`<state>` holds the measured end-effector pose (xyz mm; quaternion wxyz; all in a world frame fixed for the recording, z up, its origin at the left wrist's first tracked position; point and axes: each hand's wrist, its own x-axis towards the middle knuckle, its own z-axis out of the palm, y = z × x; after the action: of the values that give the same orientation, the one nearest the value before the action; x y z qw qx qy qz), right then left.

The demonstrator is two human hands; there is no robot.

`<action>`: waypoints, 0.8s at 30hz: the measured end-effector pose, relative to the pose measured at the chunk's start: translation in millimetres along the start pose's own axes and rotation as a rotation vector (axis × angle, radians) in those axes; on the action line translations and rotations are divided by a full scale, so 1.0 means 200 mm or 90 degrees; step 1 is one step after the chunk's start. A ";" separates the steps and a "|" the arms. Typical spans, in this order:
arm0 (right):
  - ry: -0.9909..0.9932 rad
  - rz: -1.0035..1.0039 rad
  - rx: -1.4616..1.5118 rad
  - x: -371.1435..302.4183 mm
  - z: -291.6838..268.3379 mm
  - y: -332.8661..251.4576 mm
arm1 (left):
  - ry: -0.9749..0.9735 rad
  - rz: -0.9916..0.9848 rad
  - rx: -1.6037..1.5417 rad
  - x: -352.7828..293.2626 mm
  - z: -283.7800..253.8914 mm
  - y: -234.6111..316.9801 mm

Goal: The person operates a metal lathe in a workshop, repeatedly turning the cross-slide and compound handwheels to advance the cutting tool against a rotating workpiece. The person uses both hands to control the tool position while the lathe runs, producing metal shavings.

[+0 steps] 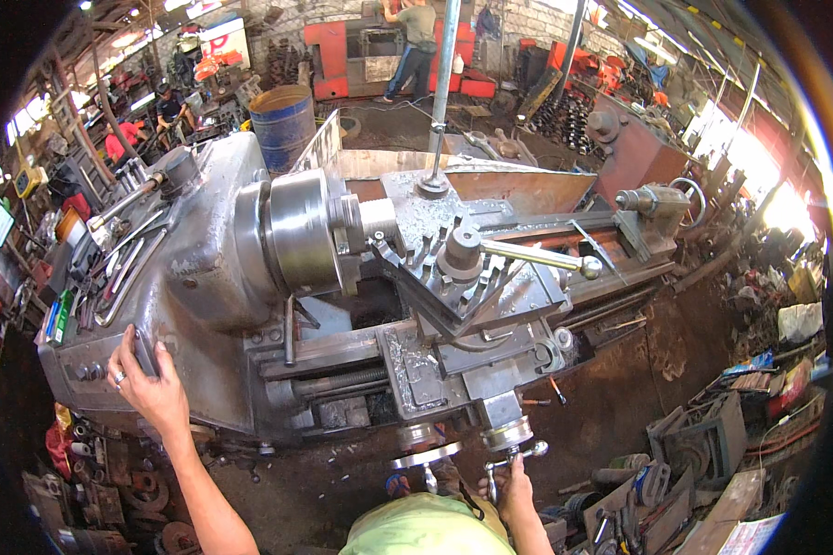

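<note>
A metal lathe fills the middle. My left hand, with a ring on one finger, closes round a dark lever on the front of the headstock. Low in front, my right hand grips the ball-ended crank handle of the cross slide; part of its fingers is hidden. The chuck holds a short bright threaded workpiece. Facing it is the tool post with its long clamping handle. Metal chips lie on the carriage. A handwheel stands left of the crank.
Wrenches lie on top of the headstock. The tailstock sits at the bed's far right. An upright pole rises behind the carriage. Beyond stands a blue drum. A person works at the back. Scrap metal and boards crowd the lower right.
</note>
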<state>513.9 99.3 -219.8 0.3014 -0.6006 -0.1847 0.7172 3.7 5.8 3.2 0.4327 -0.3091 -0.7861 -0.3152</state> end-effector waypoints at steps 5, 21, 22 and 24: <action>-0.107 0.013 -0.103 -0.22 -0.04 -0.29 | -0.004 -0.017 0.005 0.00 -0.01 0.02; -0.084 -0.096 -0.665 -0.22 -0.03 -0.55 | -0.019 -0.005 -0.013 -0.01 -0.02 0.00; -0.080 -0.149 -0.745 -0.22 -0.02 -0.57 | -0.020 -0.008 -0.018 -0.01 -0.03 0.01; -0.091 -0.175 -0.801 -0.22 0.01 -0.60 | -0.022 -0.022 -0.067 -0.02 -0.06 0.04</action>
<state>542.2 161.0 -111.5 -0.0324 -0.5842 -0.6645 0.4648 17.3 1.4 7.0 0.3964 -0.3231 -0.7810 -0.3584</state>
